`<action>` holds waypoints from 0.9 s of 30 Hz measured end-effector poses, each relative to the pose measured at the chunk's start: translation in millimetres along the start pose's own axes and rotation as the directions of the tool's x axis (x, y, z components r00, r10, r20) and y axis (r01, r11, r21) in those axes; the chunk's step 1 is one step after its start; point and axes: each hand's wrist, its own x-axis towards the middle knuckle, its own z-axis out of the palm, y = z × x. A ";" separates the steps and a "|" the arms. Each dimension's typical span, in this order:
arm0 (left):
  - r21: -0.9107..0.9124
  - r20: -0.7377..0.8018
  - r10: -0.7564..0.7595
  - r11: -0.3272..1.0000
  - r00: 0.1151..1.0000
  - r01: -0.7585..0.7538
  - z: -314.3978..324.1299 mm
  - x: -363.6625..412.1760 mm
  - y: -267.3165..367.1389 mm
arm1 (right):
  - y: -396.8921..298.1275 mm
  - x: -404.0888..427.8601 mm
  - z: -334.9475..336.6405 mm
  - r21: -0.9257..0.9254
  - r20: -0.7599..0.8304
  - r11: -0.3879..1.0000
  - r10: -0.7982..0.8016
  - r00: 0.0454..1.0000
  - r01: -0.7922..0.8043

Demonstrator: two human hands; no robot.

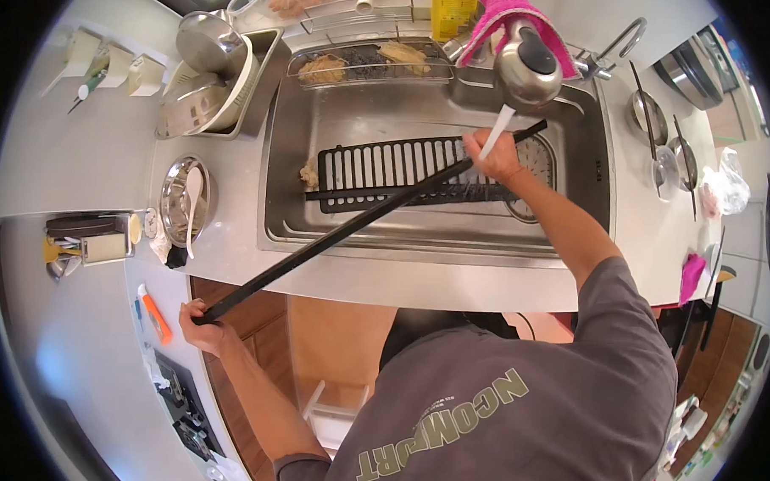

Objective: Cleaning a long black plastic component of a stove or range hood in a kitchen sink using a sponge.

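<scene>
My left hand (202,327) grips the lower end of a long black bar (353,229), which slants up across the sink's front edge. My right hand (498,157) is closed around the same bar near its far end, under the faucet head (527,70). A white stream of water (497,132) runs from the faucet onto that hand and the bar, and drops splash below. Beneath lies a black slotted grille (382,167) in the stainless steel sink (355,108). A second black bar (351,194) rests across the grille.
A wire rack (366,69) with scrubbers spans the sink's back. A pink cloth (501,4) drapes over the faucet. Left stand a steel bowl with a white spoon (193,183) and a colander (242,80) of metal bowls. Right are bowls with chopsticks (648,113).
</scene>
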 end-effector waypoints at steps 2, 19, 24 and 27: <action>-0.080 -0.252 -0.269 0.963 0.929 0.257 -3.0 -0.5 -8.0 | 1.9 -11.1 15.1 0.066 -0.074 0.997 -0.032 0.997 0.037; 0.077 0.077 -0.461 0.887 0.884 0.455 -9.8 -25.9 -1.2 | 45.9 -59.4 29.2 -0.074 -0.021 0.916 0.393 0.919 -0.394; 0.148 0.178 -0.520 0.853 0.835 0.500 -20.7 -17.5 -0.7 | 72.9 -71.4 23.9 -0.169 0.175 0.889 0.452 0.875 -0.425; 0.234 0.258 -0.594 0.803 0.762 0.548 -16.0 -12.7 12.6 | 62.7 -61.1 16.5 -0.149 0.151 0.888 0.456 0.877 -0.436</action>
